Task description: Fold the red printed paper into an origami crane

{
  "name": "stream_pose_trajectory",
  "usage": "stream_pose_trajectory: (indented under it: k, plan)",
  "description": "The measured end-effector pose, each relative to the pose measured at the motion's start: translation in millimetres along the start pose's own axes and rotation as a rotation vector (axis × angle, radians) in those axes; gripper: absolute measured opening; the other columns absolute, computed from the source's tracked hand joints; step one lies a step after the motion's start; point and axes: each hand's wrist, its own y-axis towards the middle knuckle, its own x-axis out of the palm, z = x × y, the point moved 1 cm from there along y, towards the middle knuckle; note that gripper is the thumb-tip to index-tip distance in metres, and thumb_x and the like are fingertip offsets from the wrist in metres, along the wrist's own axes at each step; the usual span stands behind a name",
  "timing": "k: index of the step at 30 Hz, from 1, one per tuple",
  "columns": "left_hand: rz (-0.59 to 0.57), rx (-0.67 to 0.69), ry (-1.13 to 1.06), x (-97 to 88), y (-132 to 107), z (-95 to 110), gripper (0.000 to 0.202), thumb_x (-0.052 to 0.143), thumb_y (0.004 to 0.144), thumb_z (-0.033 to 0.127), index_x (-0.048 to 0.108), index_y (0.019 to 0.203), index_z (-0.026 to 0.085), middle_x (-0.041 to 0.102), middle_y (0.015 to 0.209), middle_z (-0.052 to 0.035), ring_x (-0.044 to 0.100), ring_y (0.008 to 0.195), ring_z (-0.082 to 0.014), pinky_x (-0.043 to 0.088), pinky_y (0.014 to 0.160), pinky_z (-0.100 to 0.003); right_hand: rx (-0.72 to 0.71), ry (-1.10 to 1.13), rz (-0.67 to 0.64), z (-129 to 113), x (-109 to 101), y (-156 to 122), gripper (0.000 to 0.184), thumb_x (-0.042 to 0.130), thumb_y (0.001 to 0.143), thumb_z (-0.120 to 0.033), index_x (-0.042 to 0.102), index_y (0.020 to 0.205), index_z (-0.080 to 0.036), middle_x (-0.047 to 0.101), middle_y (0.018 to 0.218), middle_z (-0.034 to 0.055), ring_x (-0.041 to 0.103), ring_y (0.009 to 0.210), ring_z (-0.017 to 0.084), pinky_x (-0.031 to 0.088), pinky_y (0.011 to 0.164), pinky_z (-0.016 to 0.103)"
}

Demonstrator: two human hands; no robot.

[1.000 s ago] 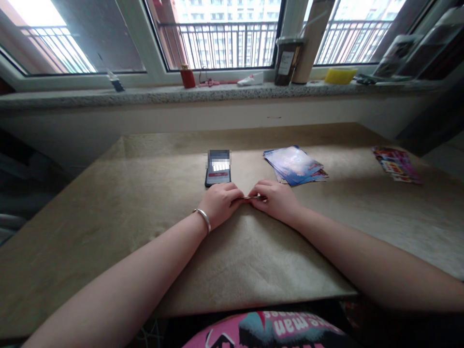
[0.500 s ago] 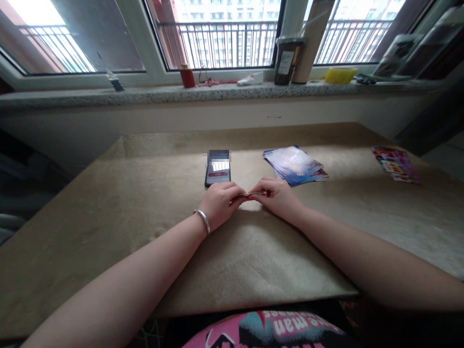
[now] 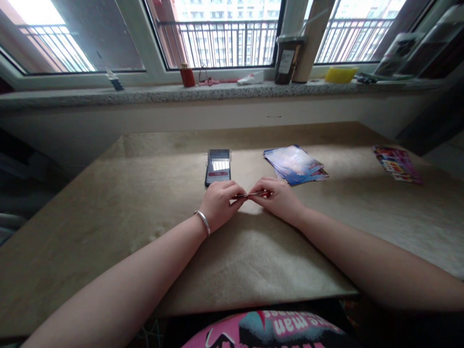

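Observation:
Between my two hands, a thin flat card-like piece [image 3: 248, 195] is held just above the table and seen nearly edge-on, so its face is hidden. My left hand [image 3: 220, 202], with a silver bangle at the wrist, pinches the piece's left side. Its right side is between the thumb and fingers of my right hand [image 3: 278, 197]. Just beyond my left hand lies a phone [image 3: 219, 176] with its screen lit and partly blurred out. Past my right hand there is a loose stack of glossy blue printed sheets [image 3: 293, 163].
A tan cover [image 3: 137, 203] spreads over the table. Red and purple printed packets [image 3: 397, 165] lie at the far right. On the granite windowsill [image 3: 152, 96] stand a red container [image 3: 187, 77], a dark lidded cup [image 3: 288, 60], a cardboard tube [image 3: 306, 58] and a yellow roll [image 3: 341, 74].
Both hands stay in nearly the same place. The thin piece between them has shifted very slightly and looks flatter on its left side.

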Motion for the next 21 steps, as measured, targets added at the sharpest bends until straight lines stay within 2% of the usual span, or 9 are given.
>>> stream_pose_trajectory:
  k: [6, 10, 12, 16, 21]
  plan:
    - [0.077, 0.027, 0.019, -2.0, -0.8, -5.7, 0.015, 0.059, 0.082, 0.025, 0.063, 0.07, 0.017, 0.06, 0.075, -0.0018, 0.053, 0.069, -0.0126, 0.039, 0.066, -0.025, -0.023, 0.041, 0.001, 1.9, -4.3, -0.4, 0.01, 0.067, 0.075, -0.025, 0.064, 0.069, -0.017, 0.058, 0.066, 0.0, 0.052, 0.06, 0.009, 0.04, 0.053, 0.021]
    - [0.06, 0.072, 0.155, -3.7, -0.7, -3.2, 0.015, 0.06, 0.082, 0.027, 0.064, 0.07, 0.019, 0.061, 0.081, -0.0022, 0.052, 0.073, -0.0143, 0.037, 0.068, -0.027, -0.102, 0.066, -0.028, 5.0, -4.4, -0.3, 0.018, 0.066, 0.076, -0.027, 0.061, 0.063, -0.016, 0.058, 0.068, 0.0015, 0.05, 0.058, 0.009, 0.04, 0.052, 0.021]
    - [0.045, 0.07, 0.23, -5.3, -1.0, -1.6, 0.015, 0.06, 0.082, 0.028, 0.064, 0.071, 0.019, 0.061, 0.08, -0.0016, 0.051, 0.072, -0.0145, 0.036, 0.069, -0.028, -0.124, 0.05, -0.033, 6.3, -4.4, -0.6, 0.017, 0.063, 0.079, -0.028, 0.062, 0.065, -0.017, 0.059, 0.069, 0.0018, 0.05, 0.058, 0.009, 0.041, 0.052, 0.021]
    - [0.025, 0.059, 0.288, -7.7, -1.8, -2.1, 0.016, 0.059, 0.083, 0.029, 0.063, 0.07, 0.019, 0.061, 0.076, -0.0009, 0.049, 0.069, -0.0138, 0.035, 0.066, -0.027, -0.144, -0.059, -0.033, 10.6, -6.9, -2.8, 0.013, 0.059, 0.082, -0.028, 0.068, 0.079, -0.019, 0.062, 0.076, 0.0026, 0.055, 0.064, 0.01, 0.042, 0.056, 0.02]
    - [-0.035, 0.157, 0.366, -7.2, -2.5, -3.6, 0.011, 0.059, 0.082, 0.024, 0.062, 0.072, 0.019, 0.061, 0.076, -0.0004, 0.049, 0.07, -0.0148, 0.035, 0.067, -0.028, -0.252, -0.314, -0.08, 14.5, -10.5, -4.9, 0.013, 0.058, 0.083, -0.027, 0.069, 0.079, -0.021, 0.066, 0.08, 0.0013, 0.057, 0.068, 0.01, 0.039, 0.06, 0.022]
